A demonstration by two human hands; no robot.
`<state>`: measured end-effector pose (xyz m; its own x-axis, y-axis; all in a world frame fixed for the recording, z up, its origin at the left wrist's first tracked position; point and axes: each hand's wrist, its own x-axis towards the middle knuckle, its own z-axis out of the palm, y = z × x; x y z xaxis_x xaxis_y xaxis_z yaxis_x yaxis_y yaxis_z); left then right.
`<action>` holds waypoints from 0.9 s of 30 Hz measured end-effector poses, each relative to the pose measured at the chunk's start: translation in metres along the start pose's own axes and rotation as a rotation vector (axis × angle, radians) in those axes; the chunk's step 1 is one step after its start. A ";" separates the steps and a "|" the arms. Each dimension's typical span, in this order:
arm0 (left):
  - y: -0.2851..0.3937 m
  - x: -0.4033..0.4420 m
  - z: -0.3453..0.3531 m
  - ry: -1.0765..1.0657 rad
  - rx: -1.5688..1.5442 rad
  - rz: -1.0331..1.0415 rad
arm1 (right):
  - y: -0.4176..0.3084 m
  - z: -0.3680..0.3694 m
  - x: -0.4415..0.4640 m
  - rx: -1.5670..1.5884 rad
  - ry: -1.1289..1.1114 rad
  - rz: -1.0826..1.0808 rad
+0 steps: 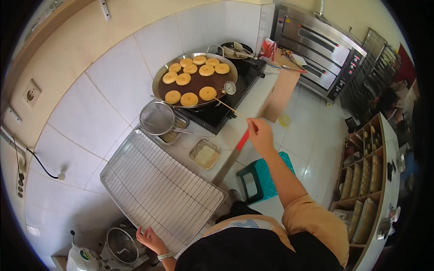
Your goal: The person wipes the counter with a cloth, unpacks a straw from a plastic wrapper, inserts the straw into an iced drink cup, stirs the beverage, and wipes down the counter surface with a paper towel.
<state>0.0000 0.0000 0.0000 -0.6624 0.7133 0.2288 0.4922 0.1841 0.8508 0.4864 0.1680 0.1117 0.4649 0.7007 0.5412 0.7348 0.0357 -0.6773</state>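
Observation:
Between the pinched fingers of my right hand (261,134) is a thin wooden stick (229,107). Its far tip reaches over the rim of a wide frying pan (157,86) to the edge of a doughnut (207,93). Several golden doughnuts float in the dark oil, and a round dial thermometer (229,87) sits at the pan's right rim. My left hand (153,241) is beside the near corner of a wire cooling rack (162,180), its fingers loosely bent and apart; whether they touch the rack is unclear. The rack lies over a tray.
The pan stands on a black stove (221,118). A round strainer (157,118) rests on a metal container, near a small tin (205,153) of pale contents. A green stool (266,178) stands below the counter. An oven (316,45) and a shelf unit (361,180) are to the right.

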 end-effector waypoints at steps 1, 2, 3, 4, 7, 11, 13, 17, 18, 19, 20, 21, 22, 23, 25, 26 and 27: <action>0.009 0.007 0.003 -0.007 -0.010 0.021 | -0.005 -0.006 0.001 0.093 0.091 0.008; 0.015 0.011 0.004 -0.012 -0.016 0.034 | -0.005 -0.010 0.001 0.186 0.172 0.013; 0.002 -0.024 0.002 -0.039 -0.019 -0.016 | 0.015 -0.040 -0.016 0.119 0.181 0.040; -0.005 -0.020 0.007 -0.032 -0.026 -0.010 | 0.030 -0.045 -0.019 0.105 0.227 0.068; -0.015 -0.018 -0.002 -0.019 0.015 -0.037 | 0.092 -0.045 -0.054 -0.075 0.061 0.168; -0.016 -0.038 -0.017 0.049 -0.053 -0.068 | 0.140 -0.002 -0.092 -0.026 -0.148 0.224; -0.009 -0.062 -0.026 0.102 -0.008 -0.090 | 0.143 0.031 -0.092 0.072 -0.229 0.229; 0.018 -0.125 -0.049 0.336 0.059 -0.192 | 0.197 0.121 -0.092 0.192 -0.304 -0.049; 0.032 -0.151 -0.060 0.353 0.114 -0.239 | 0.201 0.133 -0.090 0.255 -0.370 -0.091; 0.047 -0.177 -0.064 0.363 0.162 -0.292 | 0.233 0.152 -0.084 0.184 -0.535 0.064; 0.047 -0.204 -0.052 0.393 0.156 -0.338 | 0.202 0.138 -0.062 0.060 -0.549 -0.080; 0.044 -0.231 -0.053 0.412 0.168 -0.365 | 0.216 0.151 -0.053 0.010 -0.569 -0.216; 0.046 -0.255 -0.053 0.422 0.191 -0.418 | 0.216 0.154 -0.046 -0.052 -0.600 -0.237; 0.046 -0.277 -0.056 0.420 0.203 -0.466 | 0.207 0.159 -0.039 -0.144 -0.647 -0.230; 0.050 -0.328 -0.063 0.371 0.241 -0.644 | 0.270 0.216 -0.011 0.012 -0.769 -0.232; 0.044 -0.349 -0.063 0.328 0.230 -0.709 | 0.288 0.244 -0.001 0.154 -0.731 -0.358; 0.042 -0.385 -0.071 0.273 0.318 -0.774 | 0.287 0.254 -0.009 -0.064 -0.717 -0.363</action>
<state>0.2352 -0.3145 -0.0192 -0.9670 0.1319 -0.2178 -0.0435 0.7575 0.6514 0.5675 0.3534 -0.2138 -0.2227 0.9406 0.2563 0.8161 0.3237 -0.4788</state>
